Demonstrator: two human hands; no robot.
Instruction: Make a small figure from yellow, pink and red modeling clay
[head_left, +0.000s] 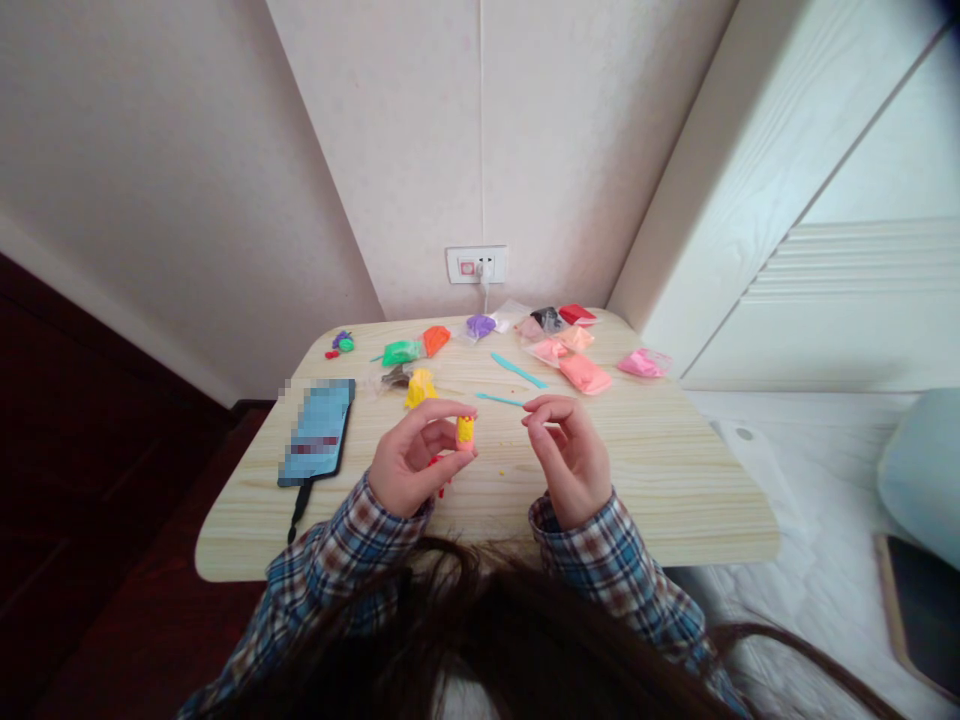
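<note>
My left hand (409, 460) is raised over the pale wooden table (675, 480) and pinches a small yellow clay piece (466, 430) between thumb and fingertips; something red shows just beneath that hand. My right hand (570, 455) hovers beside it, fingers curled into a pinch, and what they hold, if anything, is too small to name. A yellow clay packet (420, 387) lies just behind the left hand. A thin teal modelling tool (499, 399) rests on the table between the hands and the packets.
A phone (319, 432) with a cord lies at the left. Clay packets in green (401, 352), orange (435, 339), purple (480, 325), red (577, 314) and pink (585, 373) spread along the back, plus another teal tool (517, 370). A white bed (810, 560) adjoins the table's right.
</note>
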